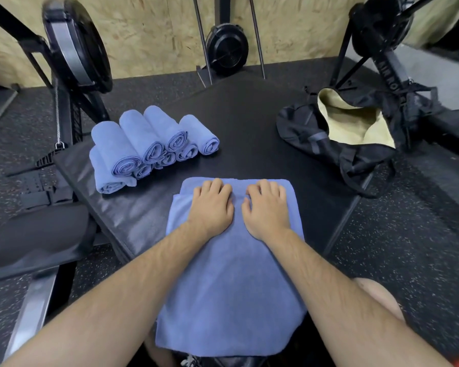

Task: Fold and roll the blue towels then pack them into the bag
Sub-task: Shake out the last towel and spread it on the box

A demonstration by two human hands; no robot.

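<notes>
A folded blue towel [231, 282] lies lengthwise on the black padded bench [244, 123], its near end hanging over the bench edge. My left hand [212, 207] and my right hand [266, 209] rest side by side on its far end, fingers curled over the towel's far edge. To the far left sits a stack of several rolled blue towels [146, 147], piled in two layers. At the far right lies an open black bag [316, 136] with a pale yellow lining.
Black exercise machines with fan wheels [74, 46] stand at the back left, centre and right. A rowing machine rail [32, 300] runs along the left. Speckled rubber flooring [408, 247] surrounds the bench, and a chipboard wall is behind.
</notes>
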